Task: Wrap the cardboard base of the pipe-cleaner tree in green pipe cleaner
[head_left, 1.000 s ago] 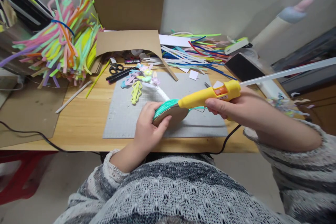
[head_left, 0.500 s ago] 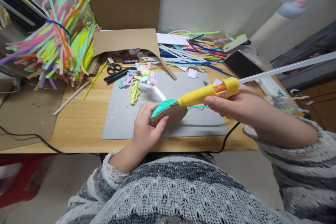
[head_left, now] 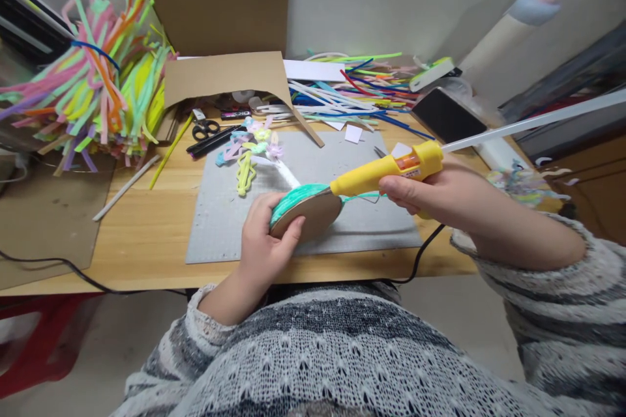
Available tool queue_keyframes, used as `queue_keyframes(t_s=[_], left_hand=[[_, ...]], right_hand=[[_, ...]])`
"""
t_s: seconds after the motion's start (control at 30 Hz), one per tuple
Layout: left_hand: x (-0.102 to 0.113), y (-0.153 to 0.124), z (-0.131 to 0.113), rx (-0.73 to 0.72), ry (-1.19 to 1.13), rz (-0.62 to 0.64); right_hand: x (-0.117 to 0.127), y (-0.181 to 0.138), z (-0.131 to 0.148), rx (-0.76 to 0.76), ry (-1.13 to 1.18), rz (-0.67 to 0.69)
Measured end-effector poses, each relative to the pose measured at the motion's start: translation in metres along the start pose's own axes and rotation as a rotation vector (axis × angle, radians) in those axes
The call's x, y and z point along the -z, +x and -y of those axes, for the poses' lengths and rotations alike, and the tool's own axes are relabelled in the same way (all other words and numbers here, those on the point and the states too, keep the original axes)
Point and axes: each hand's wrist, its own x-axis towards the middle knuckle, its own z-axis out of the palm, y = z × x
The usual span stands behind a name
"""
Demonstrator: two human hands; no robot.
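My left hand [head_left: 264, 228] grips a round cardboard disc [head_left: 313, 216] by its left edge, thumb on the bare brown face. Green pipe cleaner [head_left: 300, 193] covers the disc's far side, and a loose strand runs off to the right. A white stem [head_left: 287, 173] rises behind it toward a cluster of pastel pipe-cleaner flowers [head_left: 257, 140]. My right hand [head_left: 425, 190] is closed around a yellow hot glue gun [head_left: 386, 171], whose tip meets the disc's upper right rim. A long clear glue stick [head_left: 533, 122] sticks out of the gun's back.
Under the disc lies a grey cutting mat [head_left: 215, 228]. Scissors [head_left: 204, 130], black pens [head_left: 218, 141] and a cardboard offcut [head_left: 225, 75] lie behind. Bundled pipe cleaners [head_left: 107, 78] stand at left, loose ones [head_left: 332, 101] at the back. A phone [head_left: 450, 114] rests at right; a black cord [head_left: 423, 251] crosses the front edge.
The disc and my left hand have shifted slightly left in view, along with the whole scene. The glue gun's tip stays at the disc's rim, somewhat nearer its right end.
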Motion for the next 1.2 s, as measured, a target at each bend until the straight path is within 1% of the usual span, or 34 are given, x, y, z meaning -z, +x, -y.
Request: queue_keyframes(t_s=[0.17,0.3,0.37,0.6,0.77,1.0,1.2], left_hand=[[0.001,-0.001,0.001,0.004,0.001,-0.014],[0.001,-0.001,0.000,0.005,-0.001,-0.026],[0.001,-0.001,0.001,0.007,0.000,-0.030],[0.001,-0.003,0.004,0.023,-0.006,-0.034],[0.001,-0.003,0.003,0.023,-0.002,-0.035],[0.001,-0.003,0.003,0.032,0.009,-0.038],[0.001,-0.003,0.003,0.030,-0.002,-0.037]], right_hand=[[0.001,-0.001,-0.003,-0.012,0.016,-0.016],[0.001,-0.002,-0.010,-0.059,0.065,0.045],[0.001,-0.002,-0.011,-0.056,0.103,0.066],[-0.004,-0.003,-0.002,0.066,0.116,0.046],[-0.004,-0.001,-0.001,0.037,0.118,0.059],[-0.006,0.000,-0.001,0.006,0.116,0.034],[-0.007,0.000,-0.003,0.014,0.122,0.016]])
